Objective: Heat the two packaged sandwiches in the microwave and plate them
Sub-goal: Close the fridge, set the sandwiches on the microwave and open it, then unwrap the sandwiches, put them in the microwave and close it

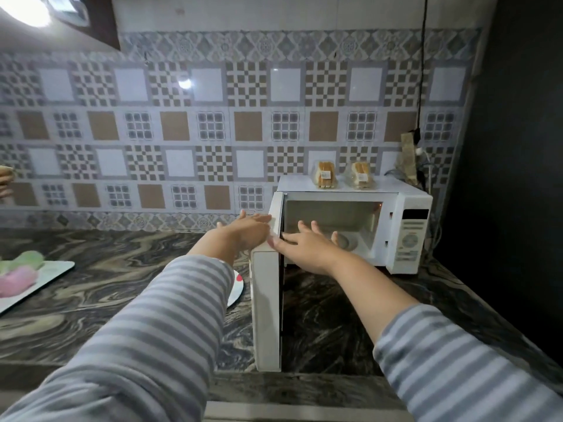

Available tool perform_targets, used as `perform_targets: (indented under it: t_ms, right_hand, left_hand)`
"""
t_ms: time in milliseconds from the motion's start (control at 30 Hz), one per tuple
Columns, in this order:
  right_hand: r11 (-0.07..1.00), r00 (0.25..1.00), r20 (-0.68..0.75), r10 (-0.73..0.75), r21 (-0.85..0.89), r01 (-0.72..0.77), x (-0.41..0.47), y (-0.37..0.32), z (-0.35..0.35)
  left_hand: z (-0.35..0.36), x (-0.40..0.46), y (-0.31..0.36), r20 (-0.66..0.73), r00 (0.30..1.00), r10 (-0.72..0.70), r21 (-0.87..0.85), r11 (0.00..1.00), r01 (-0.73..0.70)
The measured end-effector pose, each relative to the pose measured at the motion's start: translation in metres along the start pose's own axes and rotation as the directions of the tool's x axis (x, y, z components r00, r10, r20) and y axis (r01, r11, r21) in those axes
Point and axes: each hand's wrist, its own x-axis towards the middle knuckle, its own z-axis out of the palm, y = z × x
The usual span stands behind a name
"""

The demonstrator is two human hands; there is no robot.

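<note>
A white microwave (pixel 409 226) stands on the marble counter at the right, its door (pixel 266 312) swung wide open toward me. Two packaged sandwiches (pixel 325 175) (pixel 360 175) stand side by side on top of it. My left hand (pixel 248 231) lies flat against the outer side of the door's top edge, fingers spread. My right hand (pixel 307 248) reaches just inside the doorway with fingers apart, holding nothing. A white plate (pixel 237 289) lies on the counter left of the door, mostly hidden by my left sleeve.
A white tray (pixel 51 274) with pink and green items sits at the left of the counter (pixel 137 269). A black cable (pixel 422 86) and a plug hang down the tiled wall behind the microwave. A dark wall closes the right side.
</note>
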Motion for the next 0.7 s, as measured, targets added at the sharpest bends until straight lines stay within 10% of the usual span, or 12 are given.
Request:
perform_targets:
  t_ms: [700]
  right_hand:
    - [0.973,0.95,-0.252,0.186,-0.085,-0.213,0.142,0.163,-0.06]
  left_hand:
    - [0.023,0.159,0.116,-0.256,0.961,0.106,0.079,0.993,-0.089]
